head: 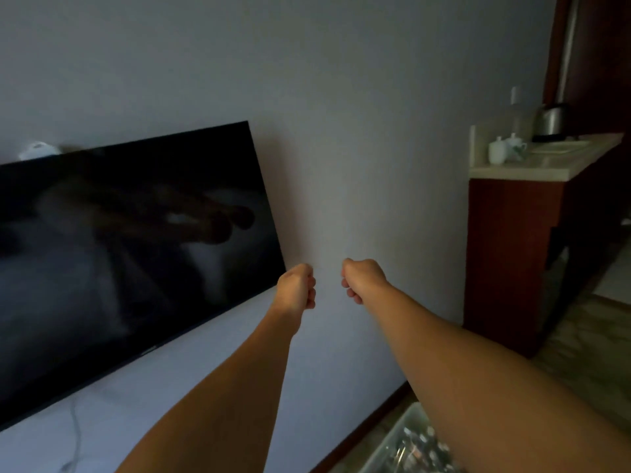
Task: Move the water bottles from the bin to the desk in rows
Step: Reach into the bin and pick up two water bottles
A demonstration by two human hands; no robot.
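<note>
Both my arms stretch out in front of me toward a bare wall. My left hand (297,285) is closed in a fist with nothing in it. My right hand (362,279) is a fist too, a short gap to its right, also holding nothing. A clear plastic bin (392,445) lies on the floor at the bottom right, partly hidden under my right forearm; the tops of several water bottles (415,442) show inside it. A desk with a pale top (532,165) stands at the right, against the wall.
A large dark TV (129,254) hangs on the wall at the left, with a cable dangling below it. On the desk stand white cups (505,150), a clear bottle (515,114) and a metal kettle (551,121). Tiled floor (580,353) runs along the right.
</note>
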